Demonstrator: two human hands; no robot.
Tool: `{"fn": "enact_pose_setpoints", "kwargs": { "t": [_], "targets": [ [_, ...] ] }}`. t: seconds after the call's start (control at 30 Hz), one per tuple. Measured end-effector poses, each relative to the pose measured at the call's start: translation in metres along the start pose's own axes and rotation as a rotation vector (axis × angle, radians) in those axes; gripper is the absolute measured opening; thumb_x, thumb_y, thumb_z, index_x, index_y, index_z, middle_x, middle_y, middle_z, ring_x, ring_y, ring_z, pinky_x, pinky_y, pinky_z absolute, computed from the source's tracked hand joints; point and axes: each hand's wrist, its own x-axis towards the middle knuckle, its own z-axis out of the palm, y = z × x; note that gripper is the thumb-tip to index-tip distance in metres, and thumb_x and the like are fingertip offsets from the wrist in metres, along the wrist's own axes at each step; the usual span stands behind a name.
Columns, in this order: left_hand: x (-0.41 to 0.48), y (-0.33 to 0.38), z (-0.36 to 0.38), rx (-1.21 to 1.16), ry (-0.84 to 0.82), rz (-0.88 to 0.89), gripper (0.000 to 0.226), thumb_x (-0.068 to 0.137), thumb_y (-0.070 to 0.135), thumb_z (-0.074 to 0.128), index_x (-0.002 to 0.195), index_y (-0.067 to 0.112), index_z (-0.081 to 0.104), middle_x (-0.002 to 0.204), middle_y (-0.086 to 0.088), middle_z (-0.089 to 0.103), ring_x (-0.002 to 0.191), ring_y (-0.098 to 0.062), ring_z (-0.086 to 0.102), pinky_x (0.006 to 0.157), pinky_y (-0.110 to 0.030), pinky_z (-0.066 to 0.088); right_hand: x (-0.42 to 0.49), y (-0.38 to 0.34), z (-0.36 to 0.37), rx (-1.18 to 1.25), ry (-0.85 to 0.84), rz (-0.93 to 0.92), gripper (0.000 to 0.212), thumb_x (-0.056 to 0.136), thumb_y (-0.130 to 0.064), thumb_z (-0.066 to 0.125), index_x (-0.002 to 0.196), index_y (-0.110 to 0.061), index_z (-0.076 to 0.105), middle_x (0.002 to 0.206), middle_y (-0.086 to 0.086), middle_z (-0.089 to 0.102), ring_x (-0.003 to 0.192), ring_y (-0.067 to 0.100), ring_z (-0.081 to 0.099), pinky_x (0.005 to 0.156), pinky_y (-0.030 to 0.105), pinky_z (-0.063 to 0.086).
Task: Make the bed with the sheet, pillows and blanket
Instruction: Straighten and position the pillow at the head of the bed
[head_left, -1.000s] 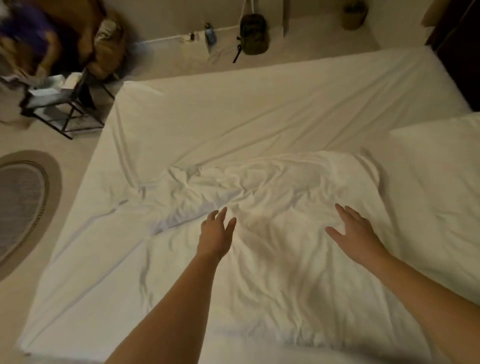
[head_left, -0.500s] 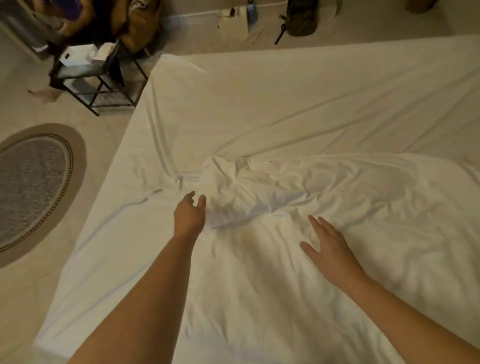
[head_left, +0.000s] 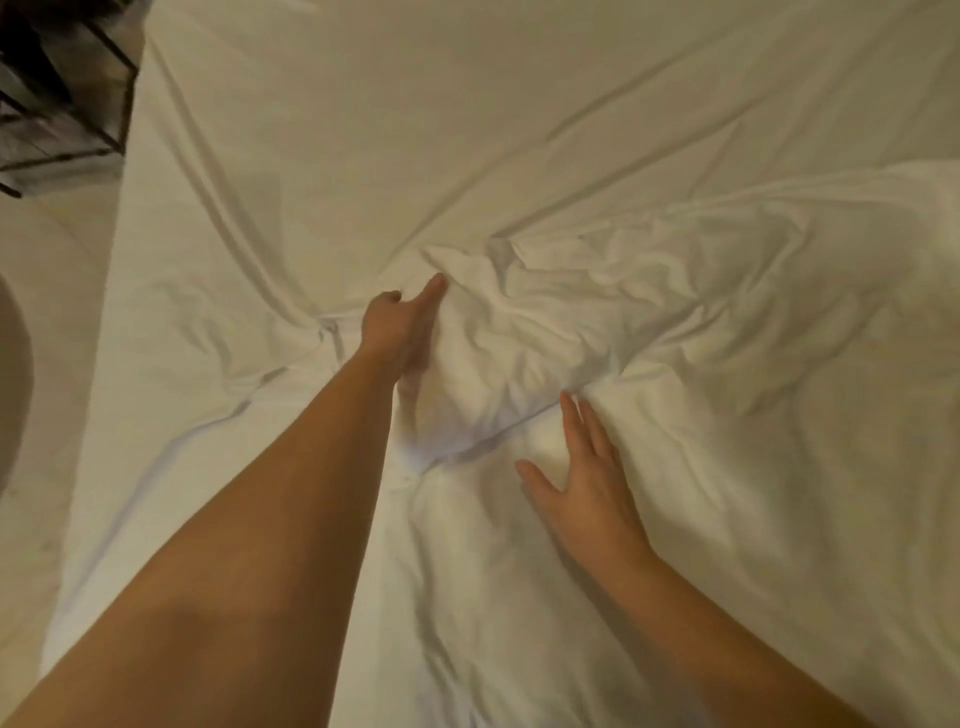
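Note:
A white sheet (head_left: 467, 130) covers the bed, with long creases running across it. On top lies a crumpled white blanket (head_left: 649, 322), bunched into a folded-over ridge in the middle. My left hand (head_left: 402, 325) reaches into the left end of that ridge, index finger stretched out and thumb apart, touching the fabric; whether it grips is unclear. My right hand (head_left: 582, 478) rests flat on the blanket just below the fold, fingers spread. No pillow is in view.
A black metal-frame side table (head_left: 57, 104) stands at the upper left, off the bed's corner. Pale floor (head_left: 47, 364) runs along the bed's left edge, with the edge of a dark oval rug (head_left: 13, 374) at far left.
Both hands moved forward to the blanket's folded ridge. The view dropped closer to the bed, and the far wall, the bags and the pillow at the right left the frame.

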Motion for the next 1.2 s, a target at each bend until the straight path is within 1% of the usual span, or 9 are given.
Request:
{"fn": "enact_pose_setpoints", "kwargs": {
  "t": [0.07,0.2,0.37,0.43,0.53,0.63,0.8,1.03,1.2],
  "targets": [
    [0.011,-0.003,0.004,-0.032,0.005,0.032,0.086,0.073,0.066,0.082,0.135,0.01,0.062,0.118,-0.003,0.073,0.106,-0.026,0.071,0.081,-0.042,0.062,0.015,-0.018,0.011,0.05,0.086,-0.035,0.098,0.087,-0.062,0.065,0.162,-0.039,0.006,0.171,-0.007,0.007,0.153,0.021,0.021,0.12,0.034,0.027],
    [0.019,0.008,-0.001,0.0,0.109,0.295,0.048,0.083,0.046,0.079,0.122,0.019,0.072,0.109,0.006,0.074,0.1,-0.016,0.07,0.099,-0.039,0.057,0.048,-0.051,0.025,0.11,0.152,-0.01,0.1,0.086,-0.063,0.067,0.161,-0.043,0.004,0.171,-0.003,0.004,0.153,0.023,0.018,0.121,0.039,0.028],
    [0.039,0.063,-0.025,0.012,0.254,0.593,0.011,0.085,0.026,0.068,0.077,0.022,0.061,0.066,0.019,0.058,0.063,0.003,0.049,0.07,-0.027,0.046,0.074,-0.076,0.037,-0.134,0.133,-0.123,0.086,0.095,-0.063,0.053,0.162,-0.037,0.008,0.171,0.005,0.003,0.156,0.026,0.007,0.126,0.044,0.015],
    [0.051,0.079,-0.033,0.05,0.284,0.595,0.008,0.088,0.027,0.06,0.08,0.027,0.064,0.07,0.02,0.059,0.07,-0.001,0.056,0.073,-0.026,0.046,0.081,-0.081,0.045,-0.241,0.029,-0.126,0.083,0.097,-0.062,0.049,0.162,-0.037,0.005,0.171,0.006,0.0,0.156,0.031,0.004,0.126,0.048,0.012],
    [0.073,0.072,-0.04,0.151,0.305,0.445,0.041,0.103,0.038,0.051,0.138,0.02,0.062,0.126,0.001,0.07,0.119,-0.017,0.064,0.106,-0.027,0.046,0.094,-0.075,0.054,-0.332,-0.096,-0.094,0.082,0.098,-0.061,0.047,0.162,-0.038,0.002,0.171,0.007,-0.002,0.156,0.036,0.005,0.125,0.053,0.013],
    [0.067,0.041,-0.033,0.277,0.158,0.366,0.067,0.103,0.049,0.055,0.155,0.009,0.042,0.141,-0.012,0.062,0.131,-0.025,0.057,0.108,-0.028,0.041,0.1,-0.065,0.058,-0.33,-0.16,-0.082,0.082,0.099,-0.059,0.047,0.161,-0.04,-0.003,0.171,0.005,-0.006,0.156,0.034,0.001,0.126,0.051,0.01],
    [0.05,-0.024,-0.014,0.432,-0.013,0.382,0.06,0.092,0.05,0.072,0.14,0.016,0.06,0.134,-0.005,0.066,0.122,-0.023,0.063,0.101,-0.027,0.044,0.074,-0.06,0.075,-0.377,0.028,-0.108,0.08,0.1,-0.064,0.035,0.16,-0.04,-0.011,0.171,0.001,-0.01,0.157,0.029,-0.004,0.126,0.053,0.007],
    [0.048,-0.029,-0.018,0.32,0.079,0.201,0.069,0.084,0.062,0.074,0.126,0.007,0.064,0.123,-0.007,0.068,0.114,-0.026,0.064,0.093,-0.032,0.047,0.074,-0.038,0.099,-0.436,-0.136,-0.078,0.088,0.095,-0.076,0.031,0.156,-0.043,-0.021,0.17,0.001,-0.015,0.157,0.03,-0.008,0.125,0.057,0.002],
    [0.011,-0.042,-0.018,0.278,-0.017,0.051,0.074,0.085,0.075,0.062,0.107,0.004,0.069,0.099,0.001,0.068,0.098,-0.023,0.063,0.084,-0.033,0.043,0.049,-0.043,0.088,-0.436,-0.001,-0.121,0.08,0.098,-0.062,0.044,0.162,-0.035,0.004,0.171,0.002,0.009,0.156,0.03,0.012,0.125,0.05,0.016]
  ]
}}
